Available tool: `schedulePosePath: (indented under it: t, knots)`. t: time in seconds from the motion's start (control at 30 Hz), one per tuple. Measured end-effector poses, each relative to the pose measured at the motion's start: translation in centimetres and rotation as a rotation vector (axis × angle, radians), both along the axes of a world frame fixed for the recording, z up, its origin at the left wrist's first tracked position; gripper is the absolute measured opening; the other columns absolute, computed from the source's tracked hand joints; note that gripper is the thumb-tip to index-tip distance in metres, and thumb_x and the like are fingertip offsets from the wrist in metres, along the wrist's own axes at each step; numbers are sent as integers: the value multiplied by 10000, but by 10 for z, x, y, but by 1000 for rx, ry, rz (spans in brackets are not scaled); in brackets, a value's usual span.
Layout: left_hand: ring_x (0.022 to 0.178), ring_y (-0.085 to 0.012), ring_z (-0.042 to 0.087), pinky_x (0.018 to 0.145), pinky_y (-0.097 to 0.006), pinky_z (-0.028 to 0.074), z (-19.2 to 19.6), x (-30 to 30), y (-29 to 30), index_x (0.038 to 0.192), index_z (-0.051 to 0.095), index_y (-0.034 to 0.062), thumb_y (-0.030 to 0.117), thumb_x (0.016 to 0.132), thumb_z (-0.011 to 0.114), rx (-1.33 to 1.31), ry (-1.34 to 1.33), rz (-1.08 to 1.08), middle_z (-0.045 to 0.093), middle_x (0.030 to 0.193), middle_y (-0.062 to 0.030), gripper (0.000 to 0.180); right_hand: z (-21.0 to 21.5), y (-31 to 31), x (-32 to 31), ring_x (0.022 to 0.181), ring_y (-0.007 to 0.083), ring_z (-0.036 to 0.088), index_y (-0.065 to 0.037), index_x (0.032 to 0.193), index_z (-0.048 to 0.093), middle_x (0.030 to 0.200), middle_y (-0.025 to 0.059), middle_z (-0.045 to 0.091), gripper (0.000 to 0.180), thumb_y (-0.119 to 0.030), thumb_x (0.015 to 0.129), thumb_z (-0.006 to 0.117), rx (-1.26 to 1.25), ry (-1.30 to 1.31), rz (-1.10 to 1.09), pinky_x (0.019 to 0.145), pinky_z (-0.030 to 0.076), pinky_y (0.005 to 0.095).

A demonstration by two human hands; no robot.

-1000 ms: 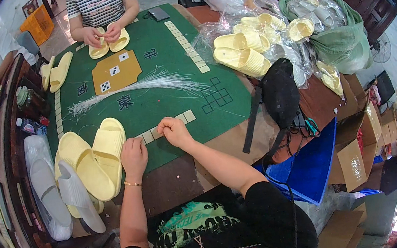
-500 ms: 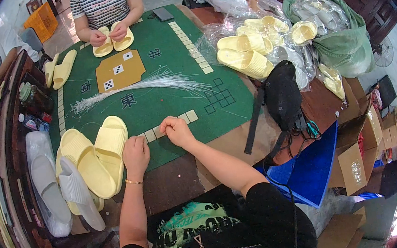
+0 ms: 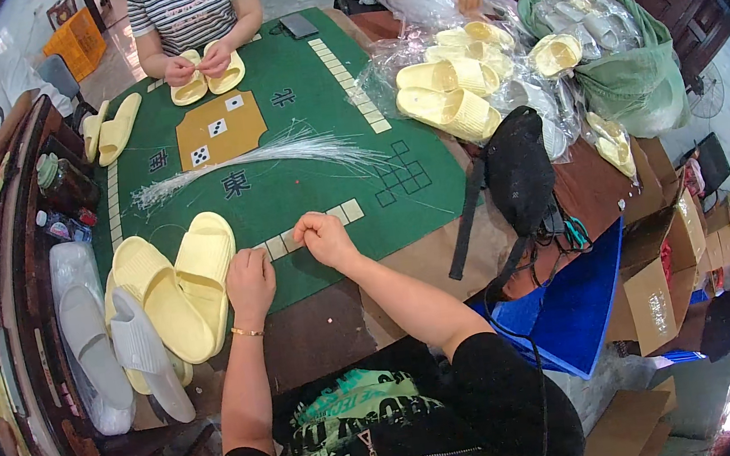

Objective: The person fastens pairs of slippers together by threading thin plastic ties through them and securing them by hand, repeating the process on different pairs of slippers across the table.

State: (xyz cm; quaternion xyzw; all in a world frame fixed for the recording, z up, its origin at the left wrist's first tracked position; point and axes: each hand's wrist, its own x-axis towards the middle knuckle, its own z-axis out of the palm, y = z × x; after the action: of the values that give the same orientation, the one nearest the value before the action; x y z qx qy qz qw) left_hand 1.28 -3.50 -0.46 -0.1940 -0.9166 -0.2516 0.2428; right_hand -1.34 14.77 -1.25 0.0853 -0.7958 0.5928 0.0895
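My left hand [image 3: 252,284] is closed in a fist on the near edge of the green mat [image 3: 317,279], just right of a pair of pale yellow slide slippers [image 3: 195,290]. To its right my right hand [image 3: 325,240] is also closed, over the row of cream squares printed on the mat. The fingers of both curl under, so whatever they may hold is hidden. Beyond them lies a fanned bundle of thin clear plastic strands [image 3: 283,152]. Grey slippers [image 3: 148,350] lean beside the yellow ones, some in clear plastic [image 3: 93,352].
Across the mat a co-worker's hands [image 3: 199,64] are over yellow slippers. At right are bagged yellow slippers [image 3: 449,95], a green sack [image 3: 640,94] and a black bag [image 3: 518,173]. A blue bin [image 3: 567,313] and cardboard boxes [image 3: 654,284] stand below the table's right edge.
My two hands stay where they were. At the far right, another person's hand has shifted slightly over the plastic bags. The opposite co-worker's fingers have moved a little.
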Motion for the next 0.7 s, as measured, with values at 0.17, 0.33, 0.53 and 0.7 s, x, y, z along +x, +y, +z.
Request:
schedulePosePath:
  t: [0.17, 0.33, 0.53, 0.7]
  knots:
    - [763, -295, 562, 669, -385, 464, 1, 0, 1, 838, 580, 36, 44, 764, 606, -1, 11, -11, 559, 803, -109, 79, -5, 1, -1, 666, 271, 600, -13, 677, 590, 704, 115, 600, 150, 55, 711, 460, -12, 20, 4, 598, 464, 354]
    - [771, -294, 560, 670, -386, 463, 1, 1, 1, 837, 578, 33, 52, 759, 611, -4, 7, -6, 557, 806, -110, 86, -5, 0, -1, 665, 268, 597, -15, 679, 591, 705, 111, 598, 144, 54, 714, 469, -31, 10, 15, 599, 463, 348]
    - [761, -293, 554, 668, -391, 452, 2, 0, 1, 844, 575, 40, 64, 764, 595, -23, -34, 12, 543, 787, -105, 85, -9, -1, -4, 667, 259, 590, -18, 686, 592, 711, 112, 593, 148, 50, 713, 463, -43, 4, 19, 601, 458, 344]
    - [745, -292, 553, 656, -391, 453, 0, -1, 1, 832, 570, 44, 67, 767, 590, -26, 8, 3, 538, 775, -103, 72, -12, 3, -8, 604, 194, 575, -3, 689, 587, 671, 90, 595, 176, 62, 723, 426, -154, -46, 18, 557, 455, 310]
